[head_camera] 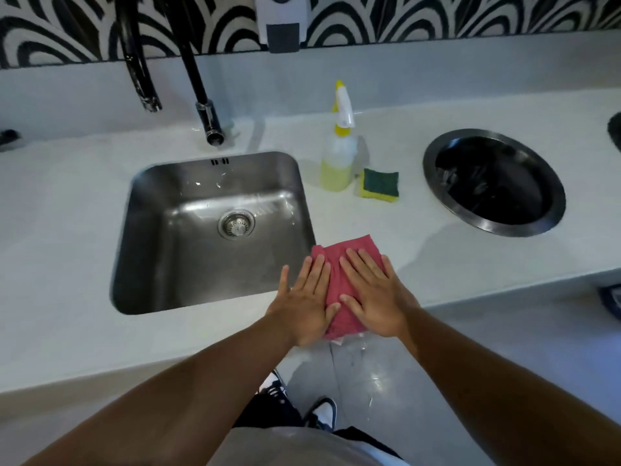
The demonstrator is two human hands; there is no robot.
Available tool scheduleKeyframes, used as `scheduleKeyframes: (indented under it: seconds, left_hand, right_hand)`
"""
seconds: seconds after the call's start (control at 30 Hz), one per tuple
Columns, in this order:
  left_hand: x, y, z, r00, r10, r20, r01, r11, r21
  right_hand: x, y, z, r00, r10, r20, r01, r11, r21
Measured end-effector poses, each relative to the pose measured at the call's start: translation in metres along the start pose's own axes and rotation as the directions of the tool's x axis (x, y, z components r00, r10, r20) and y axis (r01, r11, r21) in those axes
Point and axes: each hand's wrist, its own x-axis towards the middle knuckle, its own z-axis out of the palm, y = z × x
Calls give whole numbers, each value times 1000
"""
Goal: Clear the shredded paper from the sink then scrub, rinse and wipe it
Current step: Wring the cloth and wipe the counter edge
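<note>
The steel sink (161,230) is set in the white counter, its basin bare of paper, with a round drain strainer (236,224) in the middle. A folded red cloth (339,284) lies on the counter at the sink's front right corner. My left hand (305,301) lies flat on the cloth's left edge, fingers straight. My right hand (373,294) presses flat on its right half. Both palms face down.
A spray bottle of yellow liquid (337,156) and a yellow-green sponge (380,183) stand right of the sink. A round black waste opening (494,181) is set in the counter farther right. Two black taps (205,105) rise behind the sink. A wall dispenser (281,21) hangs above.
</note>
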Motion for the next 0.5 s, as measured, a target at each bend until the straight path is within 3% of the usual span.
scheduleKeyframes:
  seconds: [0.13,0.33,0.4,0.5]
  left_hand:
    - [45,6,-27,998,28,48,-28,1000,-10]
    - [91,-11,-68,990,99,105,-106,992,70]
    - [105,-16,-90,985,165,49,-170,974,148]
    - [126,-14,-133,944,277,-179,-250,955,159]
  right_hand:
    - [16,29,-14,994,107,11,-107,994,-3]
    - [46,57,-27,987,155,28,-155,988,-21]
    - [55,62,-29,985,169,22,-169,986,-1]
    - [60,64,-28,985,172,0,-172,985,17]
